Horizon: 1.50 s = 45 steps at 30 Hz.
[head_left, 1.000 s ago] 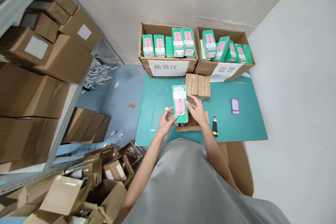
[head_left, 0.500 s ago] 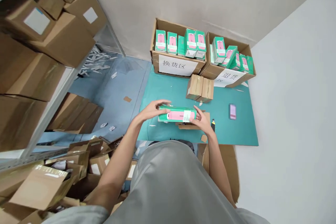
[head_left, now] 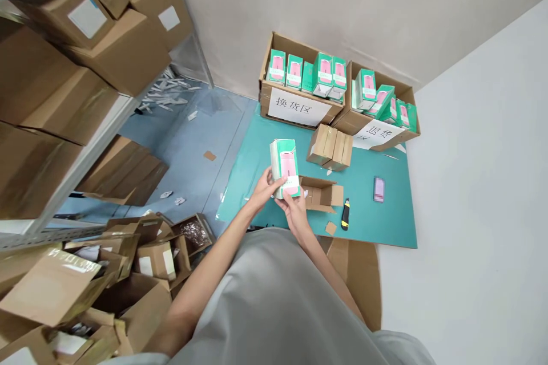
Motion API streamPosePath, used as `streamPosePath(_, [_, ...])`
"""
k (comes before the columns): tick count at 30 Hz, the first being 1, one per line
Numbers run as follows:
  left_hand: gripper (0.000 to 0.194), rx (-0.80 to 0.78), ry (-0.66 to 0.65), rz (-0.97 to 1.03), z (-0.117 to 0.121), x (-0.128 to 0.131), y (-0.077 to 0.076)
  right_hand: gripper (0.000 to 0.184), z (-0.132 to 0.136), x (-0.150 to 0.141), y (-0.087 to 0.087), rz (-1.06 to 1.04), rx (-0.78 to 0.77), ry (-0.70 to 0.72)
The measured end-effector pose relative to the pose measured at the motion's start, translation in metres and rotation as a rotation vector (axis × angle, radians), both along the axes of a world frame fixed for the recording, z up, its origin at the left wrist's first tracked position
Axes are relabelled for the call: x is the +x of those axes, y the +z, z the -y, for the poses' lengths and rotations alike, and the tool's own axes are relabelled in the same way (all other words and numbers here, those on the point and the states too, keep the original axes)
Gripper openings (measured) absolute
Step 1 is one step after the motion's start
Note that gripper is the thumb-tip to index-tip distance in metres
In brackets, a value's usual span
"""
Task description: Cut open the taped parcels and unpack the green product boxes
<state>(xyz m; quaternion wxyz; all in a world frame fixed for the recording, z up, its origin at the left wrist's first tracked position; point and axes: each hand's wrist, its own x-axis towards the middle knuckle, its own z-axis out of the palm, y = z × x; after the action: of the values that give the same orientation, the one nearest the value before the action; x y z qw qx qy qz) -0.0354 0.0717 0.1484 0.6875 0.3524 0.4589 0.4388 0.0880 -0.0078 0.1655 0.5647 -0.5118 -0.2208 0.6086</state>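
Observation:
A green and white product box [head_left: 283, 154] with a pink item printed on its front is held upright above the table's near left part. My left hand [head_left: 266, 189] grips its lower left side, thumb across the front. From below and the right, my right hand [head_left: 295, 210] closes on the bottom edge of the same box. Just right of it, an open small cardboard box [head_left: 321, 194] lies on the green tabletop [head_left: 368, 219], partly hidden by the product box. A black and yellow box cutter [head_left: 345, 215] rests beside that carton.
Two cardboard bins, a left one [head_left: 274, 94] and a right one [head_left: 346, 120], hold several green boxes at the back. Small brown cartons [head_left: 329, 147] stand before them. A phone [head_left: 379, 189] lies on the right. Shelving [head_left: 81, 177] and discarded cartons [head_left: 141, 308] fill the left side.
The product box has turned from lying sideways to upright, its pink picture facing me. My right hand has moved left to its bottom. The open carton and cutter show more fully.

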Motion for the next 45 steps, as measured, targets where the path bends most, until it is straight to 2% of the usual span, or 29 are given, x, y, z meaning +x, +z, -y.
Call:
streamPosePath(3, [0.086,-0.024,-0.051,0.048,0.018,0.0,0.007,0.083,0.0,-0.003,0.001,0.056,0.01,-0.022])
streamPosePath(7, [0.079,-0.032,-0.042,0.071,0.019,-0.003,0.012,0.082,0.0,0.003,-0.002,0.186,0.011,-0.008])
streamPosePath(10, [0.083,-0.013,0.018,0.037,0.019,-0.003,0.01,0.078,0.002,0.008,0.004,0.399,0.034,0.007])
streamPosePath(13, [0.088,-0.014,0.062,-0.012,0.022,0.001,0.004,0.082,0.007,0.009,0.015,0.637,0.07,0.005])
streamPosePath(16, [0.088,0.022,0.073,-0.035,0.026,0.005,0.002,0.076,0.012,0.008,0.021,0.745,0.076,0.062])
streamPosePath(19, [0.083,0.065,0.069,-0.039,0.028,0.003,0.004,0.07,0.011,0.015,0.019,0.634,0.063,0.031])
streamPosePath(22, [0.076,0.036,0.076,0.004,0.031,-0.004,0.007,0.067,0.006,0.03,0.015,0.293,0.053,-0.025])
streamPosePath(24, [0.071,-0.047,0.075,0.085,0.033,-0.009,0.009,0.057,0.003,0.041,0.014,0.009,0.025,-0.059])
streamPosePath(28, [0.068,-0.224,-0.066,0.322,0.037,-0.009,0.013,0.033,0.001,0.046,0.019,-0.489,-0.092,-0.151])
streamPosePath(31, [0.075,-0.225,-0.145,0.415,0.038,-0.004,0.018,0.031,0.003,0.039,0.022,-0.675,-0.179,-0.169])
streamPosePath(35, [0.093,-0.195,-0.111,0.369,0.038,0.001,0.025,0.031,0.007,0.033,0.023,-0.705,-0.214,-0.145])
streamPosePath(39, [0.099,-0.192,-0.087,0.295,0.04,0.002,0.028,0.026,0.008,0.037,0.017,-0.628,-0.186,-0.106])
streamPosePath(42, [0.103,-0.172,-0.066,0.242,0.039,0.002,0.025,0.025,0.008,0.043,0.008,-0.491,-0.179,-0.029])
streamPosePath(45, [0.105,-0.12,-0.008,0.169,0.035,0.0,0.018,0.035,0.009,0.052,0.0,-0.231,-0.165,0.005])
